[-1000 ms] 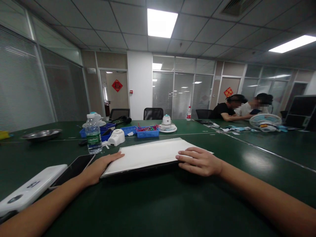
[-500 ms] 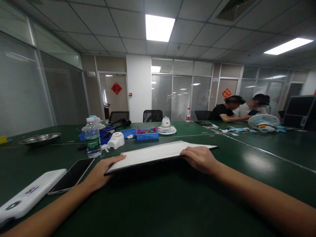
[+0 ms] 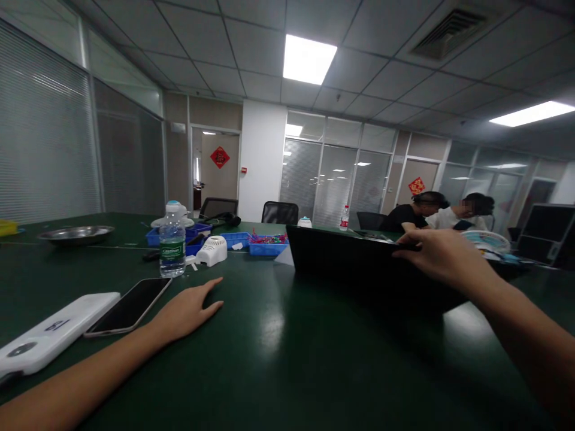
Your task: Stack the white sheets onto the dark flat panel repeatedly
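My right hand [image 3: 433,260] pinches the upper edge of a flat black-backed board [image 3: 354,260]. The board stands tilted with its dark side facing me, so its white face is hidden. A corner of white paper [image 3: 284,257] shows past its left end. My left hand [image 3: 188,308] is open on or just over the green table, thumb and index finger apart, holding nothing. Close to it lie a dark-screened phone [image 3: 130,306] and a white device marked with digits [image 3: 58,329]. A water bottle [image 3: 172,242] stands just beyond that hand.
Behind the bottle are blue trays [image 3: 268,247], one with colourful small items, and a white plastic housing [image 3: 212,251]. A metal dish [image 3: 76,234] sits at left. Two people [image 3: 426,212] sit at the far right near a fan guard [image 3: 487,240]. The green table [image 3: 251,371] spans the foreground.
My left hand has let go of the board and rests lower at left. My right hand has moved right with the board, tipping it from nearly flat to steep, dark side toward me.
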The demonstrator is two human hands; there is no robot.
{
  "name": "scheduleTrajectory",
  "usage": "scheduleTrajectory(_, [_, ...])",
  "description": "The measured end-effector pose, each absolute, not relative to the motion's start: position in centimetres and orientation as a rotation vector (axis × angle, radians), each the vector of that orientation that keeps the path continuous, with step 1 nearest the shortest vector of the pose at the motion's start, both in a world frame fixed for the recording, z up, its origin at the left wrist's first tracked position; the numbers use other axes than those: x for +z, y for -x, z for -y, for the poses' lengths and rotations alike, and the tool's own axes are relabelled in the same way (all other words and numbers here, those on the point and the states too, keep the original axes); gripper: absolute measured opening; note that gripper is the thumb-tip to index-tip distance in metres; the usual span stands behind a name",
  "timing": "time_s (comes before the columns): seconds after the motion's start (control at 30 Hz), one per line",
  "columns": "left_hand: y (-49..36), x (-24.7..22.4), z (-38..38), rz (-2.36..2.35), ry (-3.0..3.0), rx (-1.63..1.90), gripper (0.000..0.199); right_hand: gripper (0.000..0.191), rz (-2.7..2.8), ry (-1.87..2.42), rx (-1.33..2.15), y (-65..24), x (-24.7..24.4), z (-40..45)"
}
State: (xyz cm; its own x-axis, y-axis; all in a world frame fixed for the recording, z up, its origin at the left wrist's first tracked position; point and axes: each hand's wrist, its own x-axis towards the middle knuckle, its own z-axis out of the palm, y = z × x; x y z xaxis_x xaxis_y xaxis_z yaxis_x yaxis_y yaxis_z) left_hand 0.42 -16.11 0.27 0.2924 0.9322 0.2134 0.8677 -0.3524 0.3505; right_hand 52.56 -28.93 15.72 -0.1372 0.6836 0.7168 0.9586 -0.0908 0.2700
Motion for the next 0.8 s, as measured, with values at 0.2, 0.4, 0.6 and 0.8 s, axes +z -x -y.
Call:
scheduleTrajectory(0.2, [-0.3, 0.1, 15.8, -1.681, -2.360, 0.546, 0.084, 0.028, 1.761, 2.084, -1.111, -56.9, 16.7, 29.8])
scheduleTrajectory(0.4, [-0.7, 0.5, 16.2, -1.701, -2.384, 0.477, 0.081, 0.027, 1.703, 2.377, -1.033, -60.8, 15.8, 28.0])
scheduleTrajectory(0.6, [-0.7, 0.5, 16.3, -1.705, -2.375, 0.461, 0.080, 0.040, 1.711, 2.408, -1.011, -61.5, 15.3, 27.1])
scheduleTrajectory(0.8, [-0.6, 0.2, 15.8, -1.688, -2.372, 0.500, 0.080, 0.049, 1.753, 2.311, -1.068, -61.8, 14.8, 27.3])
